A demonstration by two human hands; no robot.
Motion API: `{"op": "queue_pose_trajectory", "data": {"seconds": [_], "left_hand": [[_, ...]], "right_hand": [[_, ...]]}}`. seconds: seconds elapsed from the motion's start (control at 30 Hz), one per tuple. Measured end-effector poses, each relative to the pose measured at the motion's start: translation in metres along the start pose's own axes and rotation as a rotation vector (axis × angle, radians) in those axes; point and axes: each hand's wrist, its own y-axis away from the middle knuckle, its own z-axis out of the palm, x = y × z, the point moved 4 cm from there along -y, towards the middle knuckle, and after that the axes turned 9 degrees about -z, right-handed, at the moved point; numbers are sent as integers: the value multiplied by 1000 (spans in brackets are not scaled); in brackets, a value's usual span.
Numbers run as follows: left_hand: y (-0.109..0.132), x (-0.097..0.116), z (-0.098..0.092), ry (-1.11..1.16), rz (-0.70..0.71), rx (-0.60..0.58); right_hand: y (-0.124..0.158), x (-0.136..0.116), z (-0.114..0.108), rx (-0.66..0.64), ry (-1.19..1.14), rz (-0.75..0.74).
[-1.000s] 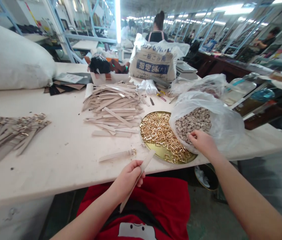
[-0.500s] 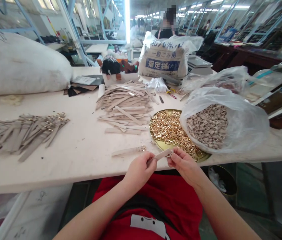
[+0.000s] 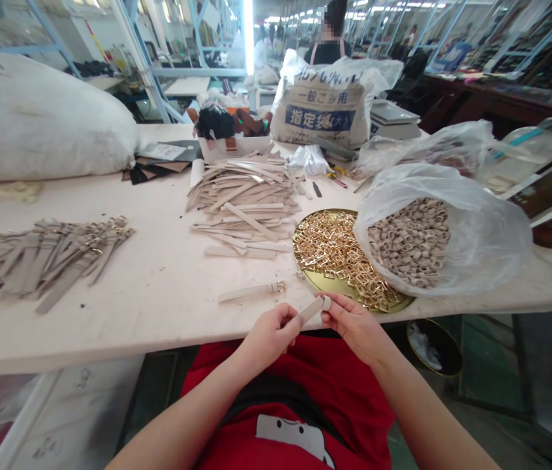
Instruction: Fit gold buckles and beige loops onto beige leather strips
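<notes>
Beige strap [image 3: 311,311] sits at the centre of the action, at the table's near edge, angled up toward 2 o'clock. A second ago the right hand [image 3: 354,333] was down at the plastic bag; since then it has come across to meet the left hand [image 3: 271,336]. The left hand is closed narrowly on the strap's lower end, while the right pinches a small pale loop [image 3: 325,303] at the strap's tip, its fingers narrow and close. The loop now sits on the tip, though how far it has gone on is hard to tell.

The strap looks plain and flat, with no buckle visible on it. Around the hands, a buckled strap [image 3: 251,293] lies at 11 o'clock, a brass tray [image 3: 311,277] of gold buckles [image 3: 327,251] at 1 o'clock, and the bag [image 3: 481,248] of loops at 2 o'clock.
</notes>
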Motion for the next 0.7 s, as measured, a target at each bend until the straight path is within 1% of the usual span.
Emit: {"op": "queue_pose_trajectory", "data": {"seconds": [0.13, 0.23, 0.4, 0.5, 0.57, 0.63, 0.7], "left_hand": [[0, 0, -7, -193, 53, 79], [-1, 1, -10, -278, 81, 109], [1, 4, -9, -449, 135, 68], [3, 7, -8, -537, 156, 49], [5, 10, -7, -547, 164, 55], [5, 13, -5, -503, 161, 71], [6, 14, -1, -416, 141, 48]], "right_hand": [[4, 2, 2, -50, 30, 42], [6, 2, 2, -98, 67, 14], [6, 1, -1, -140, 439, -116], [7, 3, 0, -186, 554, -98], [9, 6, 3, -197, 505, -69], [10, 10, 7, -171, 364, -53], [10, 16, 10, -134, 214, -38]]}}
